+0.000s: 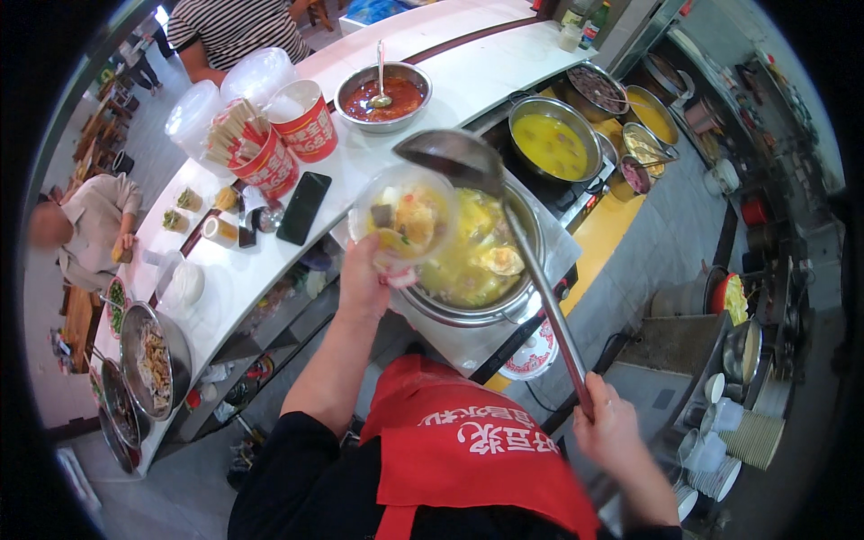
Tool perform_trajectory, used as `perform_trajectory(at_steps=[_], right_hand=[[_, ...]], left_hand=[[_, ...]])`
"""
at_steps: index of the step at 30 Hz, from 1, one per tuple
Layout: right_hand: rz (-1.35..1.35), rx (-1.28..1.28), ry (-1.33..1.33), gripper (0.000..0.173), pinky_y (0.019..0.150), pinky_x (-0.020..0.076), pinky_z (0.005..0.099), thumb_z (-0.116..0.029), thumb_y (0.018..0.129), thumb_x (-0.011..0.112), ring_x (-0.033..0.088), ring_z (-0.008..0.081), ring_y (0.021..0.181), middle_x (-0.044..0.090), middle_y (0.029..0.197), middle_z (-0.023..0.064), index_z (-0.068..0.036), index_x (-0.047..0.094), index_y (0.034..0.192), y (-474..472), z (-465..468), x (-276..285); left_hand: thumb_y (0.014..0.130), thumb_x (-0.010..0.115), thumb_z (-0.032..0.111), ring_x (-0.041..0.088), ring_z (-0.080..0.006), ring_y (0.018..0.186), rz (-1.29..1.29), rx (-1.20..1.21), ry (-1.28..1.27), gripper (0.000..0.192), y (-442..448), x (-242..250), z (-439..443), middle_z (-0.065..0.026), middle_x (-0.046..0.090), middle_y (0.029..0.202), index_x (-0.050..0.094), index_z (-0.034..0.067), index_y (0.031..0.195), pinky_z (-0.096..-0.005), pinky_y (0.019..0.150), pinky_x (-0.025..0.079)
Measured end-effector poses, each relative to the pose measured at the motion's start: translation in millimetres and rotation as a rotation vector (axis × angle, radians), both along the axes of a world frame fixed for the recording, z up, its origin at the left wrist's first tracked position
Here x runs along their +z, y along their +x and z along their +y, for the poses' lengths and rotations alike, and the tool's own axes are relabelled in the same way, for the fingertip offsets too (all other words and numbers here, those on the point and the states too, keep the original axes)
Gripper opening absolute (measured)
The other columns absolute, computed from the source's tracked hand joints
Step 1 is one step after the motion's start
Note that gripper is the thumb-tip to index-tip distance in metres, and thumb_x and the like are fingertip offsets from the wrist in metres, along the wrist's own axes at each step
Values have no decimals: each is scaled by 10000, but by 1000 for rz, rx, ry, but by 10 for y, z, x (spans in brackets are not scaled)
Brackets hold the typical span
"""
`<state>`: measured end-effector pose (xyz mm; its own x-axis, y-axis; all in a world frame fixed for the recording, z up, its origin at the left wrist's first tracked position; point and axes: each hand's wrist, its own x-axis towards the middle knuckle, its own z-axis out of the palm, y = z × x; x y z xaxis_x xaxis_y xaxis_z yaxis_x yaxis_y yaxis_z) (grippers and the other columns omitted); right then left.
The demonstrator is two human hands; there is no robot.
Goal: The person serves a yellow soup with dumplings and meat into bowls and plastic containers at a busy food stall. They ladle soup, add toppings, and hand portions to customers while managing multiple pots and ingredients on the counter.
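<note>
My left hand (368,277) holds a clear plastic bowl (439,182) with broth, a fried egg and other pieces in it, above the left side of a steel pot (533,297). In the pot is yellowish soup (459,283) with a fried egg (501,260) at its surface. My right hand (604,418) grips the handle end of a long metal ladle (540,283). The ladle's bowl (452,152) is tilted above the far rim of the pot, close to the plastic bowl; whether anything is in it cannot be seen.
A steel bowl of red sauce (385,101), a phone (304,208), a paper bucket of chopsticks (263,169) and stacked plastic lids (196,121) stand on the white counter. Another soup pot (555,138) is at the upper right. A person in stripes (236,34) and a seated person (101,216) are across the counter.
</note>
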<state>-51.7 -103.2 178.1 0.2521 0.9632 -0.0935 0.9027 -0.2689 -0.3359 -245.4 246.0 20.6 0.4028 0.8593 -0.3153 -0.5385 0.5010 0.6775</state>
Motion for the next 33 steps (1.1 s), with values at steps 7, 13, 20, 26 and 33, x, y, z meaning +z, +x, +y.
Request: perform_trajectory(at_steps=[7, 13, 20, 26, 33], right_hand=[[-40, -151, -101, 657, 636, 561, 499, -58, 875, 637, 665, 430, 751, 623, 1026, 221, -60, 388, 1482, 107, 163, -463], [-97, -263, -370, 610, 721, 545, 535, -51, 902, 598, 668, 449, 850, 631, 1049, 228, -109, 396, 1474, 36, 523, -887], [355, -167, -168, 663, 755, 534, 582, -90, 909, 584, 665, 510, 887, 674, 1007, 312, -76, 338, 1524, -44, 683, -871], [862, -341, -448, 657, 611, 538, 363, -67, 932, 576, 677, 225, 668, 661, 868, 130, -46, 328, 1540, -64, 753, -475], [1249, -412, -530, 661, 574, 490, 258, -24, 961, 577, 575, 97, 623, 572, 862, 27, -22, 284, 1553, -69, 759, -164]], left_hand=[[1009, 525, 203, 613, -317, 1238, -92, 76, -14, 485, -260, -229, 221, -167, 589, 1370, 444, 0, 1442, -474, 1024, 524], [1037, 513, 229, 602, -313, 1260, -8, 100, -42, 465, -707, -447, 198, -167, 581, 1391, 455, -2, 1437, -474, 1045, 510], [1029, 504, 205, 610, -328, 1249, -15, 120, -100, 446, -1094, -673, -24, -174, 585, 1377, 452, 15, 1430, -485, 1024, 530], [1018, 511, 235, 641, -339, 1190, 9, 33, -114, 473, -1301, -700, -175, -176, 589, 1360, 437, 28, 1437, -472, 887, 605], [1016, 504, 256, 666, -350, 1132, 75, 105, -162, 487, -1291, -717, -176, -185, 594, 1339, 426, 42, 1446, -473, 822, 627]])
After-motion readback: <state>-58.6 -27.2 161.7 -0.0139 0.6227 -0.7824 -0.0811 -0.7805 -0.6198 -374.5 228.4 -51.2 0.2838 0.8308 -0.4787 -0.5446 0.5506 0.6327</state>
